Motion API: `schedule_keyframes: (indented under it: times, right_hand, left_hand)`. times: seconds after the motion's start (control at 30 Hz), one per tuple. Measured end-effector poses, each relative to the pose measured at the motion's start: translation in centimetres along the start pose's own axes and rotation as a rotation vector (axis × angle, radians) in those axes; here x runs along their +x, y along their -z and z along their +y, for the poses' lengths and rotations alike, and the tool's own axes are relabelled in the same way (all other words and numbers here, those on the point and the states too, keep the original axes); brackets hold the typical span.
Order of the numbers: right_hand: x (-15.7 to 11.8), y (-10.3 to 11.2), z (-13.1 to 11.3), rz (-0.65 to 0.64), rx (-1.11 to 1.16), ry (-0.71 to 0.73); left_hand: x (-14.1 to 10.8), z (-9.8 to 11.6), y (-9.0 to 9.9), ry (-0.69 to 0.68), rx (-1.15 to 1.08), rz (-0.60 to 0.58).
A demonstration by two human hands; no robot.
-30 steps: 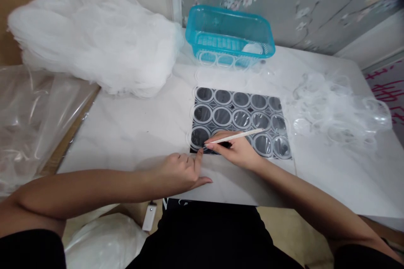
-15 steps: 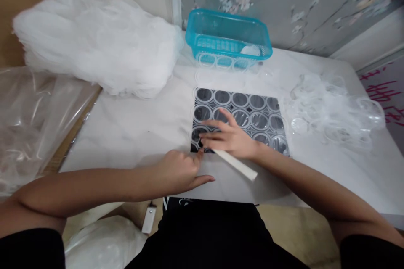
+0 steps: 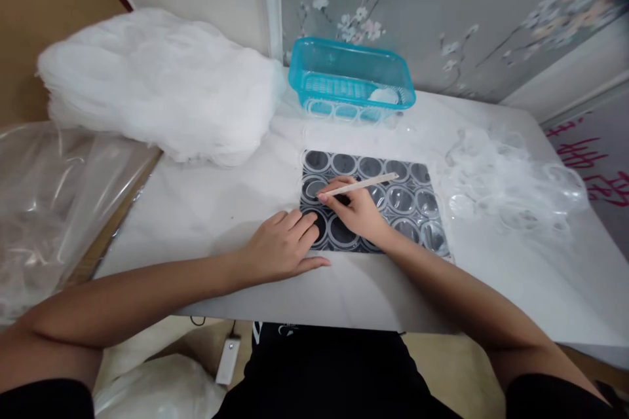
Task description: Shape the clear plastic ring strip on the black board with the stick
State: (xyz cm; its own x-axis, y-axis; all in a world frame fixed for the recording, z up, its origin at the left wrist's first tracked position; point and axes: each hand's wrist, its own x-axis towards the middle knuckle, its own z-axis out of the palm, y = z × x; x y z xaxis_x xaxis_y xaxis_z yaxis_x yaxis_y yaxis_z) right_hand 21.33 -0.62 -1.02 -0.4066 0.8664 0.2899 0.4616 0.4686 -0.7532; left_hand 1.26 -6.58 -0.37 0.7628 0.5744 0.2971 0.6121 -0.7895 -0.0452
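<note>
Blue basket: white round piece inside, right end. Dark ringed sheet lies under both hands. Left hand flat, thumb out, fingertips at near-left corner. Right hand pinches white stick, end at middle row's leftmost ring.

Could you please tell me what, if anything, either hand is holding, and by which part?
The right hand pinches a thin, off-white, flat stick near its leftward tip; the left hand visibly grips nothing.
</note>
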Motion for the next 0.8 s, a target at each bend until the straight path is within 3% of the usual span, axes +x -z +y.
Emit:
schedule_keyframes:
  times: [0.2,0.37,0.57,0.67,0.73,0.8]
  right_hand:
    - [0.4,0.0,0.4,-0.027,0.013,-0.022]
    - [0.1,0.0,0.6,-0.028,-0.059,0.009]
    - [-2.3,-0.7,-0.2,-0.087,-0.469,0.240]
    - [-1.1,-0.3,-0.1,-0.112,-0.568,0.322]
    - [1.5,1.0,0.6,-0.014,-0.595,0.283]
    - [4.3,3.0,1.4,0.248,-0.596,0.171]
  left_hand:
    - [0.0,-0.3,-0.3,0.029,0.005,-0.069]
    - [0.2,-0.5,-0.3,0.049,-0.094,-0.046]
    - [1.1,-1.3,0.4,0.155,-0.329,-0.055]
    - [1.4,-1.6,0.5,0.241,-0.433,-0.072]
    - [1.3,-1.7,0.4,0.279,-0.500,-0.085]
    - [1.1,-1.7,0.2,0.287,-0.536,-0.075]
